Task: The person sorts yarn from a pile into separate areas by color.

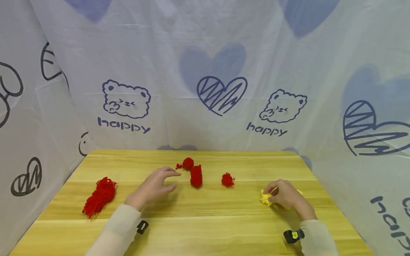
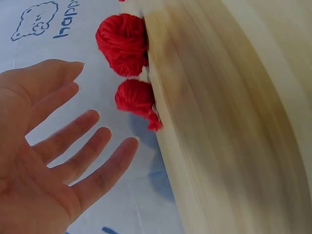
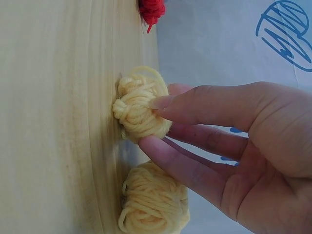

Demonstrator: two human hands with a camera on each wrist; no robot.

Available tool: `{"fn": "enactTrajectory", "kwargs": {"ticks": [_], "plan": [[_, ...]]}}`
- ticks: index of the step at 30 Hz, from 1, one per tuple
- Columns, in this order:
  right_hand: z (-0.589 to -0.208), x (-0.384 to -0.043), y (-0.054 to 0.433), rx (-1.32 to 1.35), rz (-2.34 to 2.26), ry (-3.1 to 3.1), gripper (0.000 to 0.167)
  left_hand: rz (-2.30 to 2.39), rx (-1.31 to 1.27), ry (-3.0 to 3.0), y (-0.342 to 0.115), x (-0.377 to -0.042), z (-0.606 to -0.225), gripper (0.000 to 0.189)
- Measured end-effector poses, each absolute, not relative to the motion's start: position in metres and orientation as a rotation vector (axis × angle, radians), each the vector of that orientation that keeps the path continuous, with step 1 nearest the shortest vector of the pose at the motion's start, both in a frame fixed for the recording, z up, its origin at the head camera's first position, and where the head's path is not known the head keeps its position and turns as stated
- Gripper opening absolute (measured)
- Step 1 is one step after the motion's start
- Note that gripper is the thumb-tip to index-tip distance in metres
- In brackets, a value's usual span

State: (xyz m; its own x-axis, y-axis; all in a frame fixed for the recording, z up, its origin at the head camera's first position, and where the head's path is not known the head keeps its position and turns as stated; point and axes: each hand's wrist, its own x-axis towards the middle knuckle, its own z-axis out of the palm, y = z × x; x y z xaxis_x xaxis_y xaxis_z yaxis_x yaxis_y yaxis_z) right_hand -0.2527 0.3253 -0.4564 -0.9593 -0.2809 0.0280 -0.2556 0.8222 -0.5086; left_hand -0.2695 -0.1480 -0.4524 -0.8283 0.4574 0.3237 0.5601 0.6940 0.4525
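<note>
My right hand is low over the right side of the table. In the right wrist view its thumb and fingers pinch a small ball of pale yellow yarn with a loose loop. A second yellow yarn ball lies just beside it, partly behind the fingers in the head view. My left hand hovers left of the middle, fingers spread and holding nothing. Nearest to it are an upright-looking red yarn bundle and a round red yarn ball with a short tail.
Another small red yarn ball sits between the hands. Toward the left edge lies a long, loose red yarn bundle. The wooden table ends at a printed cloth behind and on both sides.
</note>
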Motion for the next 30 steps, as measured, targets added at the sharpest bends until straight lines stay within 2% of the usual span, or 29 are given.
{"fn": "enactTrajectory", "kwargs": {"ticks": [14,22,30], "plan": [[-0.455,-0.252,0.323,-0.426,-0.802,2.959,0.021,-0.909,-0.815,-2.752,-0.113,-0.292,-0.460,0.046],[-0.455,-0.252,0.323,-0.426,-0.799,2.956,0.020,-0.952,-0.824,-2.731,-0.101,-0.299,-0.466,0.041],[-0.455,-0.252,0.323,-0.400,-0.811,2.945,0.021,-0.973,-0.806,-2.762,-0.088,-0.306,-0.469,0.044]]}}
